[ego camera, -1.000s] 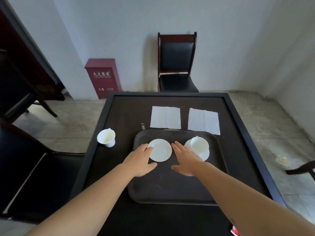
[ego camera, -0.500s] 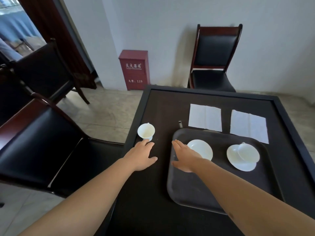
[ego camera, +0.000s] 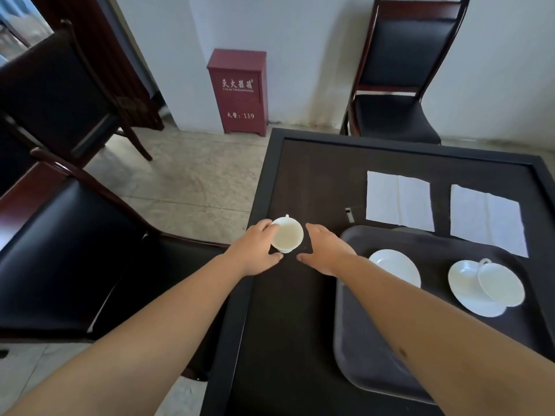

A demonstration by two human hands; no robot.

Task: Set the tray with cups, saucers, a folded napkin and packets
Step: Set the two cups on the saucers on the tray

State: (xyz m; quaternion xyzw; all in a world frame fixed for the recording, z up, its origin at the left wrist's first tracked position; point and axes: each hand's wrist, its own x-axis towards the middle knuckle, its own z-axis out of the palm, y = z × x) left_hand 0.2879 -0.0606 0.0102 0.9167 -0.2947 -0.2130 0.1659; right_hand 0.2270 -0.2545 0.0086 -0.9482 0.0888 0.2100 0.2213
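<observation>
Standing at the left edge of the table (ego camera: 300, 181), near the middle of the frame, the loose cup (ego camera: 286, 238) sits between both hands. The left hand (ego camera: 255, 252) touches its left side, fingers curved around the rim; whether that grip has closed I cannot tell. The right hand (ego camera: 326, 250) is just beside the cup, fingers relaxed and holding nothing. To the right, the tray (ego camera: 360, 355) carries a bare saucer (ego camera: 396, 267) and a second saucer (ego camera: 468, 292) with a cup (ego camera: 501, 283) tilted on it. Two napkins (ego camera: 399, 201) lie beyond. Because the cup stands so close to the edge, a clumsy nudge could likely push it off onto the floor.
</observation>
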